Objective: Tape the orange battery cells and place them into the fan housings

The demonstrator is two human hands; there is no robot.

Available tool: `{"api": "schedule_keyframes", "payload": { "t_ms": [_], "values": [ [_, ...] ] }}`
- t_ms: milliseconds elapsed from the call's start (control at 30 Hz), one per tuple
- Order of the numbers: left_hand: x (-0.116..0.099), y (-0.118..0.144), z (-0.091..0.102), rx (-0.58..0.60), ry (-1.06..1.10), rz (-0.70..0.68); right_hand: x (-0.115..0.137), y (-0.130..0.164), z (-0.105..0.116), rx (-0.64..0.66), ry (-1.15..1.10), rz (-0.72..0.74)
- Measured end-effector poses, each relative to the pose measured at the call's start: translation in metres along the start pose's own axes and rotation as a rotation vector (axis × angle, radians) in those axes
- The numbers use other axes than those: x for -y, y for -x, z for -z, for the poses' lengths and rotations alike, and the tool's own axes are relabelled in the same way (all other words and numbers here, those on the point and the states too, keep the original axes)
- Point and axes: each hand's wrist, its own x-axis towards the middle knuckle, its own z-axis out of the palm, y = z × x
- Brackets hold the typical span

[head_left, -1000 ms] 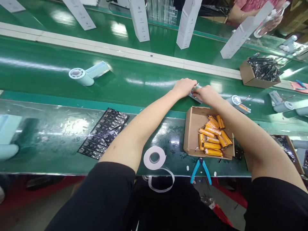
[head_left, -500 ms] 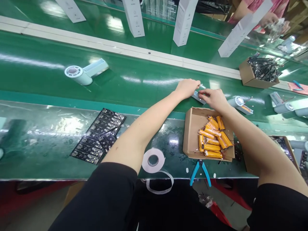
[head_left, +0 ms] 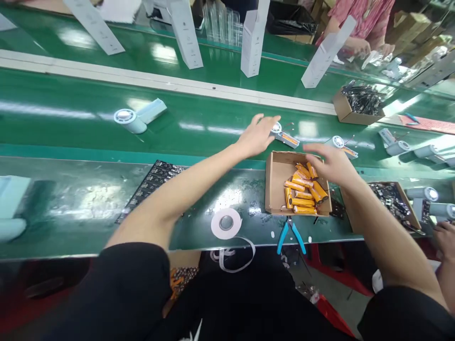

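My left hand (head_left: 259,136) is open, fingers spread, right beside a light blue handheld fan body (head_left: 276,128) on the green belt. An orange battery (head_left: 290,139) sits in that fan's uncovered handle, and thin wires stick up from it. Whether the fingertips touch the fan I cannot tell. My right hand (head_left: 330,162), slightly blurred, is over the right rim of a cardboard box (head_left: 275,184); its fingers are stretched out and hold nothing. Several orange wrapped batteries (head_left: 302,201) with wires lie in the box.
Another fan body (head_left: 131,121) lies left on the belt, one more (head_left: 337,142) right. Circuit boards (head_left: 145,187), a white tape roll (head_left: 226,223) and blue-handled pliers (head_left: 290,235) lie on the bench. White boxes (head_left: 251,47) stand behind. A co-worker's hand (head_left: 446,237) shows at right.
Both hands have come off the fan handle and moved apart, the right one toward the battery box. The fan with its battery now lies uncovered on the belt. The camera view has shifted.
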Motion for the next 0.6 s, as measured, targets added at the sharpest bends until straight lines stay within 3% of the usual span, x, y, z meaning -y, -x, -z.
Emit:
{"api": "schedule_keyframes", "payload": {
  "t_ms": [100, 167, 233, 267, 333, 433, 500, 600],
  "values": [
    [-0.015, 0.132, 0.023, 0.084, 0.013, -0.207, 0.035, 0.106, 0.009, -0.074, -0.324, -0.038],
    [-0.023, 0.223, 0.03, 0.118, -0.006, -0.249, 0.059, 0.163, 0.003, -0.063, -0.509, -0.041],
    [-0.027, 0.289, 0.031, 0.14, -0.083, -0.223, 0.08, 0.197, -0.013, -0.033, -0.627, -0.055],
    [-0.028, 0.31, 0.03, 0.146, -0.125, -0.217, 0.09, 0.206, -0.024, -0.028, -0.658, -0.077],
    [-0.034, 0.328, 0.027, 0.112, -0.196, -0.206, 0.109, 0.209, -0.05, -0.075, -0.707, -0.17],
    [-0.055, 0.315, 0.027, -0.085, -0.235, -0.209, 0.139, 0.19, -0.089, -0.15, -0.881, -0.334],
    [-0.074, 0.3, 0.032, -0.233, -0.221, -0.271, 0.16, 0.174, -0.106, -0.028, -1.023, -0.36],
    [-0.094, 0.285, 0.04, -0.372, -0.199, -0.363, 0.188, 0.161, -0.109, 0.298, -1.068, -0.264]
  ]
}}
